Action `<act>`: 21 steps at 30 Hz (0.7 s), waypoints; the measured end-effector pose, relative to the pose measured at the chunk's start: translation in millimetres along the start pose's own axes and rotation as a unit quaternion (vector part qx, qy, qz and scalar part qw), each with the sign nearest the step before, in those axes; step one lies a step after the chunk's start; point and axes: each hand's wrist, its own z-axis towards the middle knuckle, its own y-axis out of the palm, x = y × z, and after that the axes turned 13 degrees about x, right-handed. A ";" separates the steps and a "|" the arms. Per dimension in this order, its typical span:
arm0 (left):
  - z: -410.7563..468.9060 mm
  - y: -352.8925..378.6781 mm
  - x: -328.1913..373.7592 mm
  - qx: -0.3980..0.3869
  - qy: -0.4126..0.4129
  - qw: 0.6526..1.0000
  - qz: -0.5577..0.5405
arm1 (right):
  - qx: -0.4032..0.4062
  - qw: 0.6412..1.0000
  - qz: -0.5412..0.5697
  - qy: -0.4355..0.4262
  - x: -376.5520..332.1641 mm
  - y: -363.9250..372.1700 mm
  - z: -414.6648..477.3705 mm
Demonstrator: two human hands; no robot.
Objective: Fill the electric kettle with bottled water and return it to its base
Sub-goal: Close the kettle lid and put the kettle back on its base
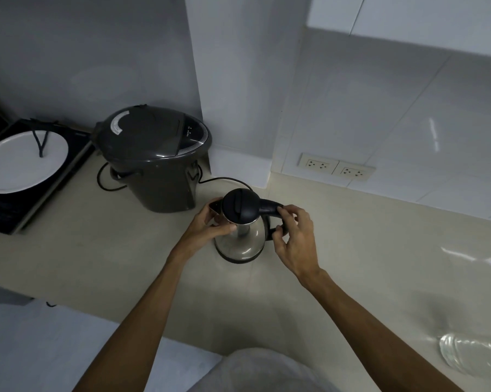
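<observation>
A steel electric kettle [244, 241] with a black lid and black handle stands on its dark base on the beige counter [366, 250]. The lid is closed. My left hand [207, 224] wraps the kettle's neck by the spout. My right hand [295, 236] grips the black handle on the right side. A clear plastic water bottle [476, 356] lies on its side at the counter's lower right, away from both hands.
A large dark grey thermo pot [156, 159] stands behind the kettle on the left, with black cords trailing around it. A white plate [20, 162] rests on a black induction cooker [6, 210] at far left. Two wall sockets [336, 166] sit on the tiled wall.
</observation>
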 end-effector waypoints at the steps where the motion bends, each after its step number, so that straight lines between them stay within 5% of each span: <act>1: 0.0 0.8 -0.7 0.002 -0.002 1.000 -0.002 | 0.000 1.000 -0.008 -0.001 -0.4 0.4 -0.5; 9: -11.9 11.0 -2.9 0.048 -0.019 0.998 0.021 | -0.039 0.998 -0.049 -0.011 -6.4 -7.4 0.9; 21: -96.8 28.9 7.5 0.062 -0.040 0.995 0.062 | -0.222 0.962 -0.159 0.011 17.9 -89.6 -27.4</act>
